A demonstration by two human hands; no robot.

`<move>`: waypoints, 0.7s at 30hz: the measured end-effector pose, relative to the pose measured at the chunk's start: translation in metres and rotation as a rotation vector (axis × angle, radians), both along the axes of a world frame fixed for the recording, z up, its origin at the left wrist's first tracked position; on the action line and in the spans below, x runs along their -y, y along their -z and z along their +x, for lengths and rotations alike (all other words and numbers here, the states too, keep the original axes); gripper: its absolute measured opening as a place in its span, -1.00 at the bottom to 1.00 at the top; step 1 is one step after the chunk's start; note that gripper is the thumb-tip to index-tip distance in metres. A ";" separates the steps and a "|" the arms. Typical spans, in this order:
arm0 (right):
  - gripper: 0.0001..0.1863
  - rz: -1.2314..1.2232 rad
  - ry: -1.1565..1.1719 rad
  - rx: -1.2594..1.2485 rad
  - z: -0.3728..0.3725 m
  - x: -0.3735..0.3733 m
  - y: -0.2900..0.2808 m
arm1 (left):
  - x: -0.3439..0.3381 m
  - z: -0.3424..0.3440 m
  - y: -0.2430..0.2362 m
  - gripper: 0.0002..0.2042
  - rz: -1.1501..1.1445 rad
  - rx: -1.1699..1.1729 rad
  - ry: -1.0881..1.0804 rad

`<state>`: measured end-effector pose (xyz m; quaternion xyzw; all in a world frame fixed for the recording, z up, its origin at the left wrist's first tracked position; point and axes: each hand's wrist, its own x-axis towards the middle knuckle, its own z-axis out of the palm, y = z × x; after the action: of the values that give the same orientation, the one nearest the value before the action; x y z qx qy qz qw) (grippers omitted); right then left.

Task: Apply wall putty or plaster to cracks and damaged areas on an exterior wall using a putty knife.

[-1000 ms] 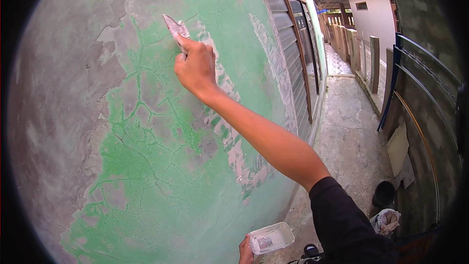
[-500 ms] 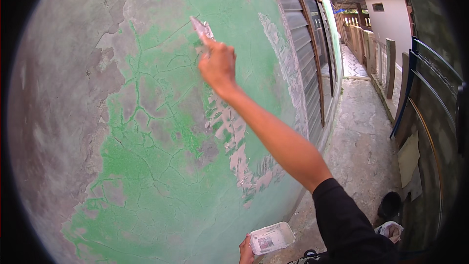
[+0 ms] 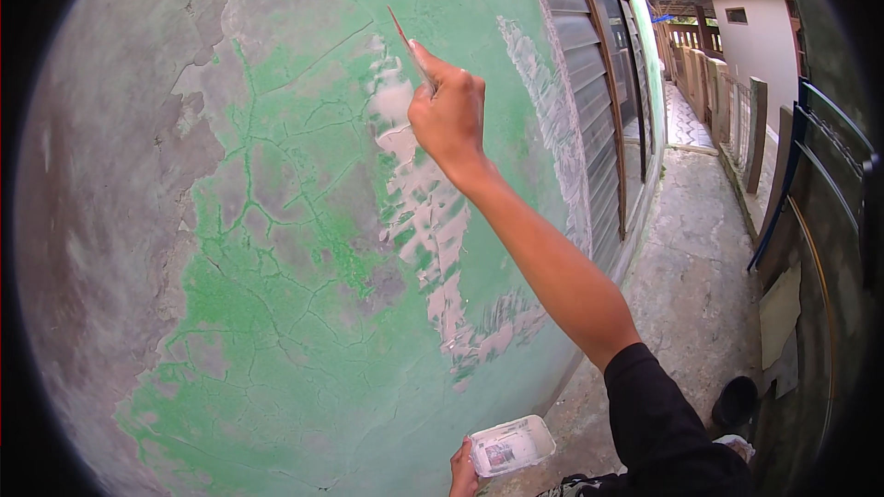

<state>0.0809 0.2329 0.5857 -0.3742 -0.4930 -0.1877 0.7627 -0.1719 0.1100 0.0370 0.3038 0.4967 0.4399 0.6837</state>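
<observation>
My right hand (image 3: 448,115), raised to the upper part of the green wall (image 3: 295,396), is closed round a putty knife. The thin blade (image 3: 400,29) is seen nearly edge-on, tip up and left; whether it touches the wall I cannot tell. Just left of and below that hand runs a ragged pale patch of putty (image 3: 424,221), reaching down the wall. Low in the picture, my left hand (image 3: 463,471) grips the left edge of a white plastic tub (image 3: 543,427) with pale residue inside. Part of the left fingers is hidden by the tub.
Cracked green paint meets bare grey plaster (image 3: 101,202) at the left. A second putty strip (image 3: 548,110) borders the louvred window (image 3: 585,64). To the right a concrete path (image 3: 686,248) runs beside a low fence (image 3: 727,120). A black bucket (image 3: 735,402) stands on the path.
My right hand has moved right across the wall, and its knife has turned nearly edge-on. Fresh pale putty now shows on the upper patch. The tub stays about where it was.
</observation>
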 end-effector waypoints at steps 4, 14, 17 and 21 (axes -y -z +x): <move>-0.44 0.106 -0.054 0.053 -0.013 -0.030 0.020 | 0.003 0.002 0.004 -0.60 -0.003 -0.007 -0.026; -0.44 0.232 -0.336 0.153 -0.033 0.000 0.059 | 0.003 0.025 0.004 -0.62 -0.025 0.019 -0.033; -0.45 0.221 -0.172 0.119 0.001 0.004 0.051 | 0.004 0.032 0.009 -0.62 -0.030 0.033 -0.039; -0.43 0.048 -0.093 0.120 0.016 -0.025 0.048 | 0.014 0.034 0.017 -0.63 -0.038 0.022 -0.078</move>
<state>0.0973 0.2575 0.5382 -0.3207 -0.5499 -0.1857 0.7485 -0.1378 0.0960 0.0197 0.2664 0.5088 0.4603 0.6770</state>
